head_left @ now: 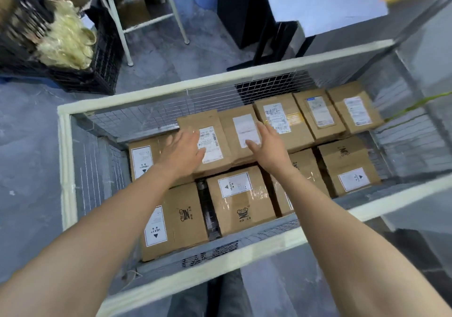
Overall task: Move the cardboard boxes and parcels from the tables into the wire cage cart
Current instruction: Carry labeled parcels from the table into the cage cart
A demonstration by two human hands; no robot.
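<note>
The wire cage cart (pixel 66 170) with a pale padded rim stands right in front of me, holding several brown cardboard boxes with white labels. Both arms reach down into it. My left hand (pixel 182 150) hovers with relaxed fingers over the left side of a labelled box (pixel 212 130) in the back row. My right hand (pixel 266 145) is spread open beside it over the neighbouring box (pixel 241 128). Neither hand grips anything. Lower boxes marked HEAVY (pixel 241 199) fill the front row.
A light tabletop (pixel 325 3) stands beyond the cart at the upper right. A black crate (pixel 102 67) with pale straw-like filler sits on the floor at the upper left. White stool legs (pixel 122 37) stand behind the cart on the grey floor.
</note>
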